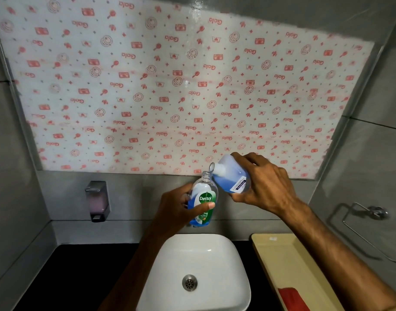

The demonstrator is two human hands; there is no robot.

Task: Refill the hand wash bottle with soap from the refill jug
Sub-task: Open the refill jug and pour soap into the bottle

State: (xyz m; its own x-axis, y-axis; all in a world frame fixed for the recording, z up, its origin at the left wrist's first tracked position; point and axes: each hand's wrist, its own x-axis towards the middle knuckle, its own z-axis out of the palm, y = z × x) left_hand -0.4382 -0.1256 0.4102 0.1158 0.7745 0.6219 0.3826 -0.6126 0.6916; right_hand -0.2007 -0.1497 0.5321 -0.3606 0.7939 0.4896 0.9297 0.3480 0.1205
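My left hand (pixel 181 208) grips a clear hand wash bottle (pixel 204 194) with a green Dettol label, held upright above the sink, its neck uncapped. Blue soap shows in its lower part. My right hand (pixel 266 187) holds the refill jug (pixel 231 176), a translucent container of blue soap, tilted down to the left. The jug's spout sits right at the bottle's open neck. No cap or pump is in view.
A white basin (pixel 199 261) with a metal drain stands below on a black counter (pixel 80 277). A cream tray (pixel 291 265) with a red item lies at right. A wall soap dispenser (pixel 97 200) hangs at left, a metal towel ring (pixel 369 214) at right. Patterned paper covers the mirror.
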